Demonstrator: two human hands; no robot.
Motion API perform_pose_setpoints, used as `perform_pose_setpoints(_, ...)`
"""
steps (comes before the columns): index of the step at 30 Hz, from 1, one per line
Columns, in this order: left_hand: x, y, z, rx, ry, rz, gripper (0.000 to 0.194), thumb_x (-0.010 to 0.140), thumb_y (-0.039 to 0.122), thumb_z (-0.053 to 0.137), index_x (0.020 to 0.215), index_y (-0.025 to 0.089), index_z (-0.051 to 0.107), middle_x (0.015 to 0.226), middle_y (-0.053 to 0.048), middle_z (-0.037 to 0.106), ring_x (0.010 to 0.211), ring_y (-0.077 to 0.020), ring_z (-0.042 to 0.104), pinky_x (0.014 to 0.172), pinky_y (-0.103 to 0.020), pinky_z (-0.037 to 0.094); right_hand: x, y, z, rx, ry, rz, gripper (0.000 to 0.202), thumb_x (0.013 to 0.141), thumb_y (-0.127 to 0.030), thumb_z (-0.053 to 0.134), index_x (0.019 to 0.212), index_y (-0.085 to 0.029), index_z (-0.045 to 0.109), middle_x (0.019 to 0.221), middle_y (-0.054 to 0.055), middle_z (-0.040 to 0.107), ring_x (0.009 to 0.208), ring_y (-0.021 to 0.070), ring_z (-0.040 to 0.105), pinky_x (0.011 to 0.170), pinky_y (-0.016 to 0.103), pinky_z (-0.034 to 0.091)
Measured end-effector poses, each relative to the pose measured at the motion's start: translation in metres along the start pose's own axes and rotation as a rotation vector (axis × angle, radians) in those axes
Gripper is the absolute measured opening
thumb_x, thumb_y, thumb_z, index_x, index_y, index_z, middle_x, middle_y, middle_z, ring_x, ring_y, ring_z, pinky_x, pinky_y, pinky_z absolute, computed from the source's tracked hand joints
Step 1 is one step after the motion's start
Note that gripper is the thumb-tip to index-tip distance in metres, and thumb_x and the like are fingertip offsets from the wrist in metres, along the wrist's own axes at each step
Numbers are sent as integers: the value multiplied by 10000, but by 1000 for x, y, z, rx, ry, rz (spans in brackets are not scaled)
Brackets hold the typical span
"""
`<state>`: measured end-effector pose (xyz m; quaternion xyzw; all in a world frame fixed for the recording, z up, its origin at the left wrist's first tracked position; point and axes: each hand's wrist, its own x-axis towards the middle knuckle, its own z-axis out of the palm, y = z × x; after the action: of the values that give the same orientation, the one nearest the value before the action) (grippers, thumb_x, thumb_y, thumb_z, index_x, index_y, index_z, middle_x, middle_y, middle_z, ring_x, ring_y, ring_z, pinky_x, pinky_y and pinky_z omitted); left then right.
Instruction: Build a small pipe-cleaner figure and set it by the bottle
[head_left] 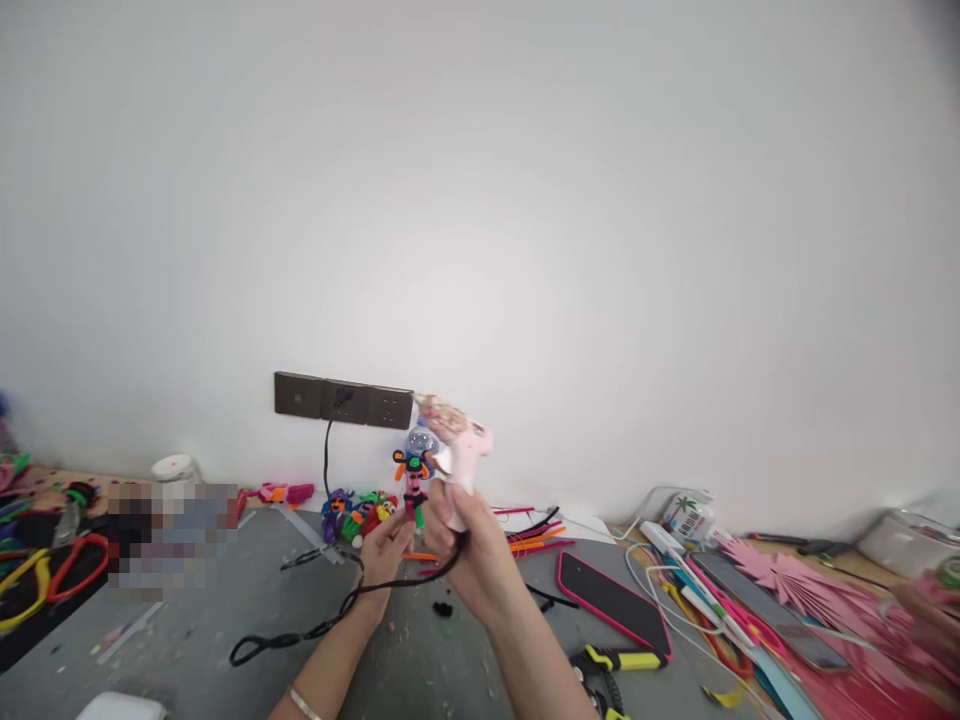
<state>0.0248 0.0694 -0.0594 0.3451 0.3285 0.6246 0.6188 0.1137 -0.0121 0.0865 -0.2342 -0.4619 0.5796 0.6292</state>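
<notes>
My right hand (469, 540) is wrapped round the handle of a pink hot glue gun (466, 455), slightly blurred, its nozzle end tilted up and left. A black cord (405, 580) trails from the handle, passing in front of my left wrist. Between the fingers of my left hand (384, 552) is a small pipe-cleaner figure (414, 482), upright, with a black, green and orange head. The gun is just right of the figure; whether they touch cannot be made out. Several colourful pipe-cleaner figures (367, 515) stand left of my left hand.
A dark socket panel (343, 400) is on the wall. Right of me lie a pink-cased phone (615, 600), yellow-and-black pliers (626, 660), pipe cleaners (536, 540) and pink folded paper (787, 575). Scissors (79, 570) lie left. Another person's blurred hand (930, 615) is at far right.
</notes>
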Motion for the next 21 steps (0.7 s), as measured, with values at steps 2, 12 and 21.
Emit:
perform_pose_setpoints(2, 0, -4, 0, -12, -34, 4, 514, 439, 464, 875, 809, 126, 758, 439, 35, 523, 432, -101, 467, 462, -245, 379, -16, -6, -14, -18, 51, -39, 277, 837, -436, 572, 709, -211, 475, 673, -39, 341, 494, 87, 258, 432, 205, 266)
perform_pose_setpoints(12, -9, 5, -2, -2, -94, -46, 437, 536, 461, 846, 824, 151, 736, 483, 38, 537, 474, -92, 483, 491, -220, 388, -70, 28, -78, -51, 284, -142, 202, 861, -402, 591, 937, -219, 552, 631, -45, 385, 486, 103, 335, 475, 254, 270)
perform_pose_setpoints(21, -2, -5, -4, 147, -58, -37, 590, 431, 524, 853, 837, 106, 759, 431, 29, 534, 423, -101, 457, 444, -232, 350, -75, 75, -115, -181, 291, 8, 379, 848, -546, 568, 896, -170, 557, 432, -96, 377, 303, 53, 289, 341, 194, 186)
